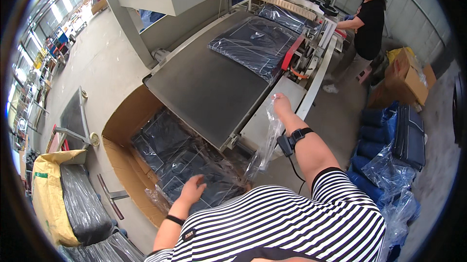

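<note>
My right hand (282, 105) is raised beside the grey conveyor belt (204, 87) and grips a clear empty plastic bag (265, 148) that hangs down from it. My left hand (192, 189) reaches down, fingers apart, over bagged dark garments (180, 157) lying in an open cardboard box (124, 121) under the belt's end. It holds nothing that I can see. A bagged dark garment (255, 43) lies on the belt further up, with another one (284, 16) behind it at the sealing machine.
Another person (367, 24) stands at the far right end of the machine. Stacks of dark blue garments (408, 133) and loose plastic bags (394, 179) lie at my right. A yellow sack (48, 194) stands at the left, cardboard boxes (406, 75) at the far right.
</note>
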Action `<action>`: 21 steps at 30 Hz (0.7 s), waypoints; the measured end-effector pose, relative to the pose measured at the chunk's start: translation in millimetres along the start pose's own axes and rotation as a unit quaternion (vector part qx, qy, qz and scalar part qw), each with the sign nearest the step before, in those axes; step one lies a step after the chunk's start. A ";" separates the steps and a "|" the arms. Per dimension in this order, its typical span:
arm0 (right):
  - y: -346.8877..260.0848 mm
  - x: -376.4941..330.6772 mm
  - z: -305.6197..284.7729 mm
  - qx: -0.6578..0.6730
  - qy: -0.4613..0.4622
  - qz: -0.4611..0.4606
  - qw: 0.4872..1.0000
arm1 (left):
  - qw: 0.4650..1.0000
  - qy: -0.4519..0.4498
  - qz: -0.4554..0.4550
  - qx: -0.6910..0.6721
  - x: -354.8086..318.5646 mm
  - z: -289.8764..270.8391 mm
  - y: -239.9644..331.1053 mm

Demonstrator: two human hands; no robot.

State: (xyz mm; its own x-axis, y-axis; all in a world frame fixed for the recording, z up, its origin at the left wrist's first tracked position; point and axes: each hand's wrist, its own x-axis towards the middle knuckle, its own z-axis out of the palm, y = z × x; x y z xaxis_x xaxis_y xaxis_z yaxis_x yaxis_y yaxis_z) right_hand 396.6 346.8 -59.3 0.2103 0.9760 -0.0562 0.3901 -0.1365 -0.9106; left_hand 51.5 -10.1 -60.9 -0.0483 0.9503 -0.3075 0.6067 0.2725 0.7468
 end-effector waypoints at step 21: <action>-60.1 -193.5 -14.9 -0.159 -0.269 -0.137 0.940 | 0.994 -0.039 -0.059 -0.084 -16.6 -0.2 -44.4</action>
State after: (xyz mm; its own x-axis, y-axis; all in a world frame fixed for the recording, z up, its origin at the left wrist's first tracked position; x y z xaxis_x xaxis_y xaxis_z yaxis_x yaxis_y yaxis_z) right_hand 345.8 163.6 12.3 -0.3879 0.9145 -0.1145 0.6301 0.1725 -0.7571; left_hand 25.2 -38.0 -88.8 -0.0462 0.8974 -0.4388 0.4587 0.4093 0.7887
